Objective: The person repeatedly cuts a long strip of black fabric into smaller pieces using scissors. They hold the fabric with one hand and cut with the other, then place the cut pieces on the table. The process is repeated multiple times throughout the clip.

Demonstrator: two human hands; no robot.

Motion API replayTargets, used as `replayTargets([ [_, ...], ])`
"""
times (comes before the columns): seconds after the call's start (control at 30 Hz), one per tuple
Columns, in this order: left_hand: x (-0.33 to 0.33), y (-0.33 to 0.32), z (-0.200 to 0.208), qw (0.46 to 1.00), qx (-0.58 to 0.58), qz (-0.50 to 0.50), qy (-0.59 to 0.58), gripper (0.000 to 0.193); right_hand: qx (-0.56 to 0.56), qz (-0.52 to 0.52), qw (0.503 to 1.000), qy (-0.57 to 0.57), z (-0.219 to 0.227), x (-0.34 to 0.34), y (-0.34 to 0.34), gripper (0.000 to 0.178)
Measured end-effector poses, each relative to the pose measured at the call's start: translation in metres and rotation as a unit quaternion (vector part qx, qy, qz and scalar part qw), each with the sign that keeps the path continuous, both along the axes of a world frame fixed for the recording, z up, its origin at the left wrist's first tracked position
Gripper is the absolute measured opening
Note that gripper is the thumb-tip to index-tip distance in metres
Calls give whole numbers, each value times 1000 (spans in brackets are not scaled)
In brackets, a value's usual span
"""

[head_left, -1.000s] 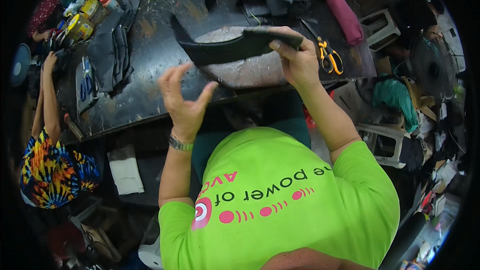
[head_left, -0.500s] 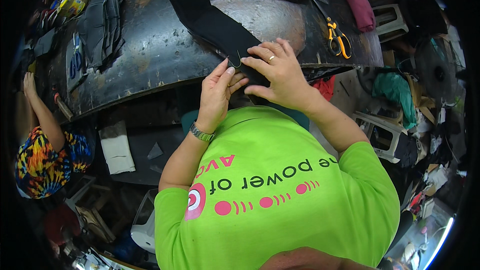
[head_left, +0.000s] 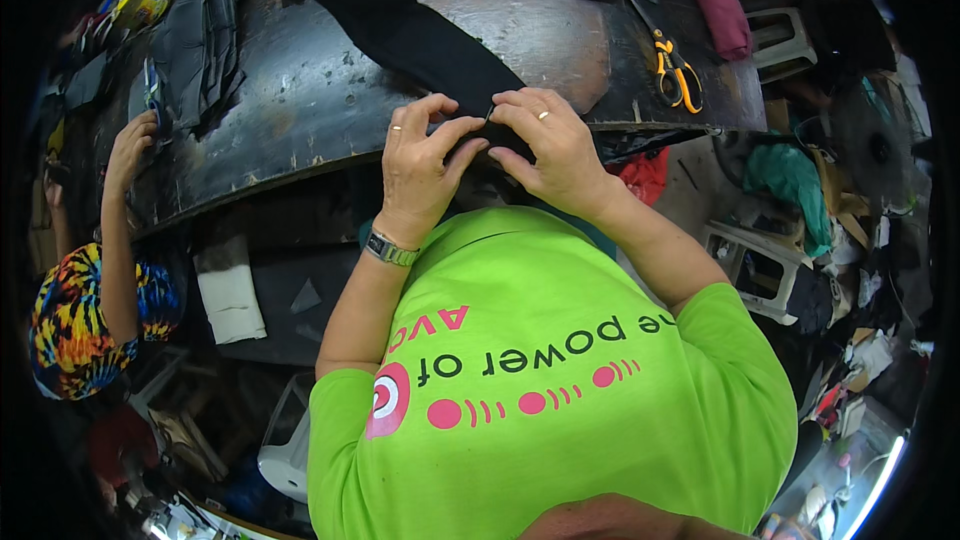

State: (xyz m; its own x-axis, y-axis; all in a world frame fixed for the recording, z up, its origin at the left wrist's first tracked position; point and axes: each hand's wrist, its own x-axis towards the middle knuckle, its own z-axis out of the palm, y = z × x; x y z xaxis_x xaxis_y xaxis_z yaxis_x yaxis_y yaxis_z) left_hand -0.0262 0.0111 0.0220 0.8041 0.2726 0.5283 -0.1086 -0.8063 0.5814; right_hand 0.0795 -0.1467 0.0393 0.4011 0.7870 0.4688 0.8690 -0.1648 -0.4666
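A long black cloth strip (head_left: 420,35) runs down across the table from the far left, its near end at the table's front edge between my hands. My left hand (head_left: 425,160), fingers bent, pinches that end between thumb and forefinger. Facing it, my right hand (head_left: 550,140) is closed on the same end, thumb below and fingers above. The two sets of fingertips almost meet. A tiny thin piece of thread (head_left: 489,113) shows between them; which hand has hold of it is unclear. My fingers hide most of the strip's end.
Orange-handled scissors (head_left: 677,75) lie at the right of the dark table (head_left: 290,90), near a rolled maroon cloth (head_left: 715,2). Black pieces (head_left: 200,40) are piled at left. There a co-worker's hand (head_left: 132,140) is at blue-handled scissors (head_left: 152,100). A stool (head_left: 755,265) stands at right.
My left hand has turned and moved up beside the right one, and the thread loop between them has shrunk from view. The strip's far part shifted left. The co-worker's hand reached to the blue-handled scissors.
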Motion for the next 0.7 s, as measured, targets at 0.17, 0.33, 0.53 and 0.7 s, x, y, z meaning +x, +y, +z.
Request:
replayTargets([
  [0.17, 0, 5, -5, 996, -81, -37, 1, 12, 2, 8, 1000, -11, -1, 2, 0, 41],
  [0.33, -29, 33, -2, 895, -437, -69, 58, 2, -19, -3, 999, -39, 3, 0, -1, 45],
  [0.53, -66, 77, 2, 898, -414, 31, 144, 5, -27, -15, 998, -61, 4, -4, 4, 38],
  [0.7, -63, 43, 7, 913, -320, -48, 250, 14, -7, -21, 997, -68, 0, -4, 10, 26],
])
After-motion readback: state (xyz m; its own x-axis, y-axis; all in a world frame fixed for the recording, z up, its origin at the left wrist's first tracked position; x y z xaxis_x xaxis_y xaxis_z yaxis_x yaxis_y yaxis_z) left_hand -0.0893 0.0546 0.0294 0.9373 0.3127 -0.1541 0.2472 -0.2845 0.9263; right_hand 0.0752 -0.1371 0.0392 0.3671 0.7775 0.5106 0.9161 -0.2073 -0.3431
